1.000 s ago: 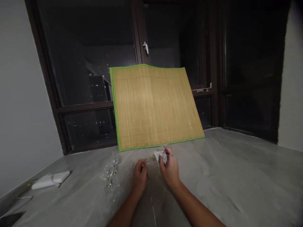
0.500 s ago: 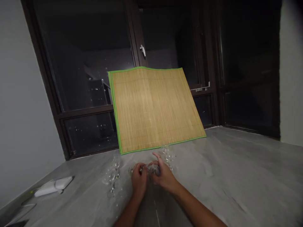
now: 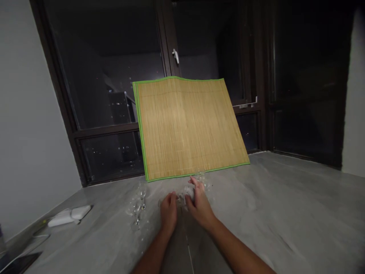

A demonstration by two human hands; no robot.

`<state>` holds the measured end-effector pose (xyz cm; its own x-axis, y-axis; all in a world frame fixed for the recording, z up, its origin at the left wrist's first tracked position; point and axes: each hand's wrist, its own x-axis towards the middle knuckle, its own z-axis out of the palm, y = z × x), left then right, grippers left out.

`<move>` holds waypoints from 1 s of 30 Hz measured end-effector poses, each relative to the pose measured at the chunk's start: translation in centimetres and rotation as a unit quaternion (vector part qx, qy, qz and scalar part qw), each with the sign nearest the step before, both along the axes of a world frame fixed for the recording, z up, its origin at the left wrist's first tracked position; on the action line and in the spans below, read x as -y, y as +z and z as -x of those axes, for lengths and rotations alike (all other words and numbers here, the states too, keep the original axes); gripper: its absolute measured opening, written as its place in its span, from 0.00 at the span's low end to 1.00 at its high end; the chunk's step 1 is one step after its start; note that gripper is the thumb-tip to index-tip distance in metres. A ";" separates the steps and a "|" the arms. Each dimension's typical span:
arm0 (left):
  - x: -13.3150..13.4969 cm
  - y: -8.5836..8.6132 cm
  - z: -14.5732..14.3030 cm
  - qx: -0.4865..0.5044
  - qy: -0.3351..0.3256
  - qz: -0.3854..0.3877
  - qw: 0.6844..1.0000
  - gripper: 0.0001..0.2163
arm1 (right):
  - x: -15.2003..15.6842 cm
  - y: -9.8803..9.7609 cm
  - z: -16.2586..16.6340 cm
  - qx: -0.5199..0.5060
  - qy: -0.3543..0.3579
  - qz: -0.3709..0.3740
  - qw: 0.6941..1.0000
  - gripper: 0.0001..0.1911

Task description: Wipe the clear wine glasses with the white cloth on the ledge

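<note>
A clear glass [image 3: 180,197] is held in front of the bamboo mat [image 3: 185,129], near its lower edge, gripped by the left hand [image 3: 168,210]. A white wad [image 3: 188,191] is pinched in the right hand [image 3: 200,205] against the glass, one finger raised. The work is judged to be midway: this glass is not yet set down. Left glasses [image 3: 136,207] are grouped before the mat's lower left corner, right glasses [image 3: 202,177] along its lower edge; which are finished cannot be told. A grey marbled countertop [image 3: 256,213] is spread before the mat. Well left of it, a white device [image 3: 70,216] is placed; behind it, dark windows [image 3: 99,76] are framed in brown.
</note>
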<state>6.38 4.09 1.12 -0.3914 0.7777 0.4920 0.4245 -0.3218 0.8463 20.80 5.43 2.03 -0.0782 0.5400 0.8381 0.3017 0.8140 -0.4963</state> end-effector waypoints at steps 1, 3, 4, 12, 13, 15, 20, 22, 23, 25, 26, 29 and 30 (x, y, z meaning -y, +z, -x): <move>0.1 0.0 0.0 -0.005 -0.003 -0.001 1.000 0.20 | -0.1 0.1 -0.1 0.002 -0.008 0.011 1.000 0.35; 0.1 0.0 -0.1 -0.014 -0.001 -0.003 1.000 0.20 | -0.3 0.1 -0.3 0.008 -0.013 0.049 0.999 0.33; 0.2 0.0 -0.3 -0.018 0.003 -0.006 1.000 0.20 | -0.4 0.1 -0.3 0.014 -0.014 0.071 0.997 0.32; 0.3 0.0 -0.5 -0.078 0.052 -0.035 0.995 0.17 | 0.1 0.2 -0.5 0.006 0.024 0.154 0.988 0.29; 0.3 -0.1 -0.4 -0.081 0.055 -0.028 0.995 0.17 | 0.1 0.2 -0.5 0.009 0.044 0.162 0.986 0.30; 0.1 -0.2 0.1 -0.067 0.060 -0.007 0.996 0.18 | 0.2 0.1 -0.4 0.018 0.085 0.167 0.982 0.35; -0.4 -0.7 1.0 0.009 0.022 0.022 0.999 0.21 | 0.1 -0.4 0.1 -0.001 0.148 0.154 0.977 0.40; -0.3 -0.6 0.7 0.026 -0.005 0.023 0.999 0.23 | -0.1 -0.5 0.3 -0.044 0.168 0.155 0.972 0.35; -0.2 -0.5 0.4 0.031 -0.021 0.021 0.999 0.23 | -0.3 -0.5 0.3 -0.068 0.173 0.157 0.970 0.32; 0.2 -0.3 -0.4 0.042 -0.057 0.009 0.997 0.21 | -0.6 -0.5 0.1 -0.108 0.162 0.158 0.968 0.28; 0.4 -0.2 -0.7 0.048 -0.078 0.005 0.996 0.19 | -0.8 -0.4 0.0 -0.125 0.145 0.154 0.969 0.26; 0.9 0.1 -1.6 0.087 -0.158 0.034 0.983 0.22 | -1.1 -0.1 -0.4 -0.164 0.088 0.136 0.973 0.27; 0.9 0.0 -1.8 0.100 -0.184 0.047 0.977 0.25 | -1.1 0.1 -0.5 -0.174 0.078 0.133 0.973 0.27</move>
<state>8.19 3.18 1.16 -0.1586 0.9218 0.3538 0.1174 -0.3381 0.9337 21.33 6.52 2.08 0.0855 0.7457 0.6607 -0.0391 0.6652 -0.7457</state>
